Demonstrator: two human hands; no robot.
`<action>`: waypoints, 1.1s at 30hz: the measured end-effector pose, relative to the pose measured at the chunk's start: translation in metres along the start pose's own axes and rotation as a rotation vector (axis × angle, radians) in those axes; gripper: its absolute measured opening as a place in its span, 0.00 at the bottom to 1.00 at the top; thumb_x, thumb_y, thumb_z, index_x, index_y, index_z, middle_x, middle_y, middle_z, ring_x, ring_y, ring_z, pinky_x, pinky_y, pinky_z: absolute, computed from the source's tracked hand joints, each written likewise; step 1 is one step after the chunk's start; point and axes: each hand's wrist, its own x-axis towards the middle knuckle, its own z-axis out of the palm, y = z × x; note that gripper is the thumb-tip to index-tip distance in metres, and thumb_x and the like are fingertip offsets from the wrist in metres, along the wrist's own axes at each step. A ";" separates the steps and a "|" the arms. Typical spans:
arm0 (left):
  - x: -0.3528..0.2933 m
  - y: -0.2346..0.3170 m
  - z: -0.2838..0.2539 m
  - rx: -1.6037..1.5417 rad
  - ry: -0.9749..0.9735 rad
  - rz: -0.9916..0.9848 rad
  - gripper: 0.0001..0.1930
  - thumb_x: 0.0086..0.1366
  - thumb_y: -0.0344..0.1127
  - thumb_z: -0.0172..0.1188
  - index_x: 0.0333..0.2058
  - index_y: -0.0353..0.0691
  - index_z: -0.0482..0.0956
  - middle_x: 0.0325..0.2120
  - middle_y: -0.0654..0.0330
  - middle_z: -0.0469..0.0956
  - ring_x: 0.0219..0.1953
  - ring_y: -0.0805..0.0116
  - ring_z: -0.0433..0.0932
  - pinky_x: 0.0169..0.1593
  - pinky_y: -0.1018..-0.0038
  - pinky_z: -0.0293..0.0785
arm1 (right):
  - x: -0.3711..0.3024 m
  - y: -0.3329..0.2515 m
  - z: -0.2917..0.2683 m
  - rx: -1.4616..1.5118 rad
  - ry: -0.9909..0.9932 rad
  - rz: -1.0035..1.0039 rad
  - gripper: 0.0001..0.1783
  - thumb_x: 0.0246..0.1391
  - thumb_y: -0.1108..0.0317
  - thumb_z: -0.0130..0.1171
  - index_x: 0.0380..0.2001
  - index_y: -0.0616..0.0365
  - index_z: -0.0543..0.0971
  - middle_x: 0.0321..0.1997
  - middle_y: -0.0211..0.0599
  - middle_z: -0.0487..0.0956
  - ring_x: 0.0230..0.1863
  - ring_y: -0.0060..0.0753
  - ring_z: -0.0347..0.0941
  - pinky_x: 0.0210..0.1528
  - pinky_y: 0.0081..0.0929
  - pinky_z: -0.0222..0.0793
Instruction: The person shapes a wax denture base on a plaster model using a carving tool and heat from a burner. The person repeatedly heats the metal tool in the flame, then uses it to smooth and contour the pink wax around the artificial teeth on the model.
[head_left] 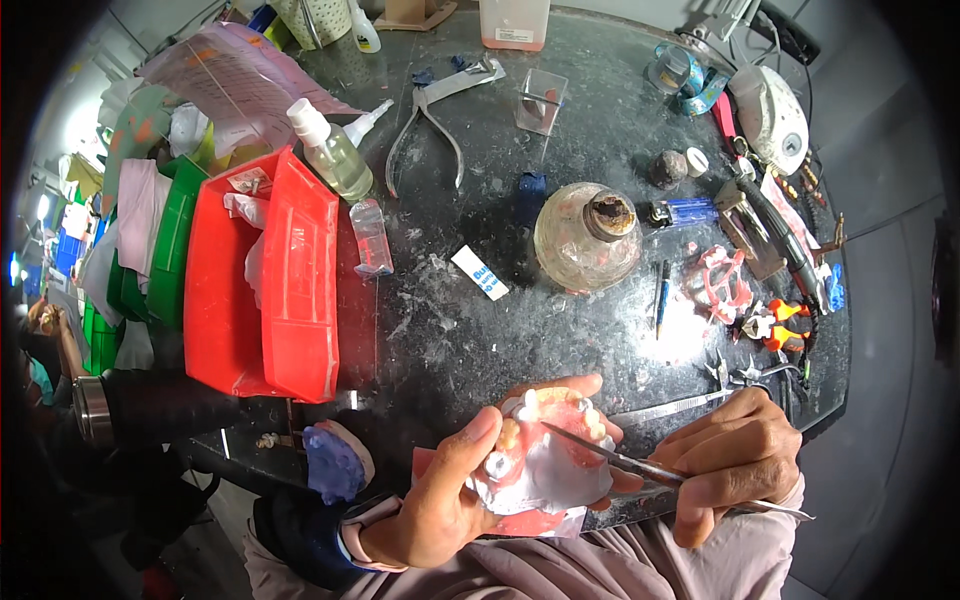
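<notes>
My left hand (440, 500) is wrapped around a white plaster dental cast (545, 480), held near the front edge of the bench. Pink wax (562, 415) covers its ridge, with tooth-coloured and metal-looking teeth set along it. In my right hand (735, 460) a slim metal wax carver (630, 461) is pinched like a pen. The carver's tip reaches over the pink wax between the two rows of teeth; whether it touches cannot be made out. Below the cast, pink sheet material (530, 523) shows by my left palm. A blue-and-pink dental piece (337, 462) lies left of my left wrist.
Red bins (300, 280) stand at left beside a spray bottle (335, 155) and a black flask (150, 410). A glass spirit burner (588, 240) sits mid-bench. Pliers (430, 120) lie at the back. Orange-handled cutters (785, 325), a pink wax frame (722, 285) and tools crowd the right.
</notes>
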 end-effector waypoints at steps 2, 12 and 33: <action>0.000 0.000 -0.002 0.008 -0.001 -0.011 0.35 0.60 0.57 0.30 0.55 0.31 0.50 0.47 0.42 0.62 0.47 0.57 0.67 0.51 0.63 0.64 | 0.001 0.002 0.001 0.020 -0.013 -0.001 0.13 0.37 0.69 0.66 0.28 0.59 0.74 0.22 0.34 0.70 0.19 0.30 0.75 0.20 0.19 0.75; -0.002 -0.004 -0.010 -0.044 -0.107 -0.028 0.31 0.63 0.52 0.30 0.57 0.34 0.46 0.50 0.54 0.62 0.50 0.64 0.65 0.53 0.70 0.60 | 0.002 0.006 0.005 0.033 -0.027 -0.081 0.11 0.39 0.69 0.65 0.25 0.62 0.74 0.22 0.36 0.71 0.19 0.30 0.75 0.20 0.18 0.75; -0.001 -0.005 -0.011 0.134 -0.060 -0.004 0.30 0.61 0.53 0.32 0.58 0.42 0.48 0.51 0.57 0.60 0.47 0.69 0.65 0.46 0.74 0.67 | -0.001 0.000 0.002 -0.011 -0.029 -0.059 0.14 0.38 0.65 0.66 0.25 0.62 0.75 0.22 0.36 0.71 0.19 0.31 0.75 0.20 0.18 0.75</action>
